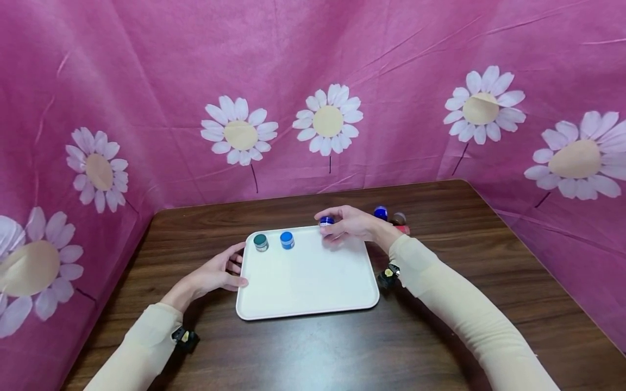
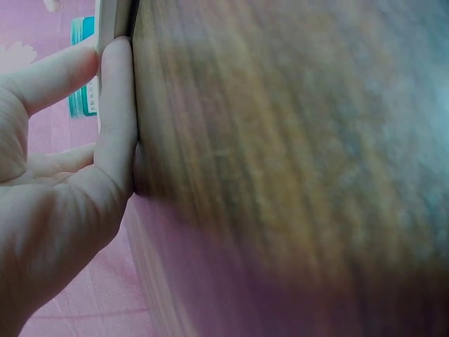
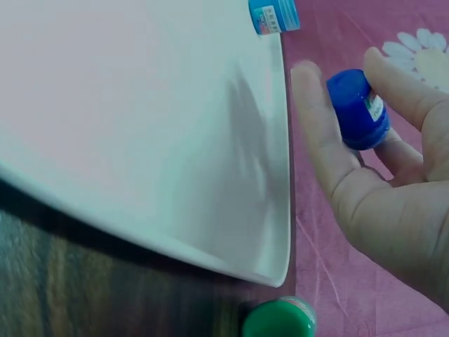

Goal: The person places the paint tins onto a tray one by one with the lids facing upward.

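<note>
A white tray (image 1: 308, 282) lies on the table, its left rim pinched between the thumb and fingers of my left hand (image 1: 217, 274). In the left wrist view this hand (image 2: 77, 154) is at the tray's edge. My right hand (image 1: 349, 222) grips a small dark blue paint jar (image 1: 326, 221) above the tray's far edge. From the right wrist, the dark blue jar (image 3: 358, 109) appears tilted between thumb and fingers. A dark green jar (image 1: 261, 243) and a lighter blue jar (image 1: 287, 240) stand on the tray's far left part.
Right of the tray, partly behind the right forearm, are another dark blue jar (image 1: 380, 213), a brownish jar (image 1: 399, 218) and a red item (image 1: 403, 229). A green jar (image 3: 280, 319) shows near the tray corner. A pink flowered cloth (image 1: 391, 136) hangs behind the wooden table (image 1: 303, 353).
</note>
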The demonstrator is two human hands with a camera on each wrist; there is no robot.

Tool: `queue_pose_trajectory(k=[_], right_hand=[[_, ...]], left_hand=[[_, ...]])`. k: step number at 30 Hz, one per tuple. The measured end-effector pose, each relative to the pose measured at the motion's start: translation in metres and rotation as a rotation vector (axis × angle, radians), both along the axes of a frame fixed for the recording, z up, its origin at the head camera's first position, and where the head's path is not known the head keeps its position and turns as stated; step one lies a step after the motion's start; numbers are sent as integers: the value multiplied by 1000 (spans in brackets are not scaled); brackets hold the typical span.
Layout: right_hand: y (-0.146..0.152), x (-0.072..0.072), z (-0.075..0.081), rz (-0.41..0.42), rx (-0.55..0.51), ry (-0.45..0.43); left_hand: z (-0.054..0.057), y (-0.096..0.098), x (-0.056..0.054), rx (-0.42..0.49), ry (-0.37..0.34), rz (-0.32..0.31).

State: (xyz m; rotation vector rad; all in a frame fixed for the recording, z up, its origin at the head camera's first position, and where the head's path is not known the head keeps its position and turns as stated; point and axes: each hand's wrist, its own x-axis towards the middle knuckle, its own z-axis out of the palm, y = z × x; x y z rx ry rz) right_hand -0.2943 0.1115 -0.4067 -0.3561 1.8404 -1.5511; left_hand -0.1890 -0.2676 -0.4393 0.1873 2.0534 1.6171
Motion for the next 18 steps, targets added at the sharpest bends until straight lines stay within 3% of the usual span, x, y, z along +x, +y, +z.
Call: queue_pose_trajectory(k=[9,18], right_hand=[[-4,3,-1,0,24,17],[-7,2,-7,8,96,117]], left_hand=[[0,0,-1,7,7,2],[-1,0,0,8,10,4]])
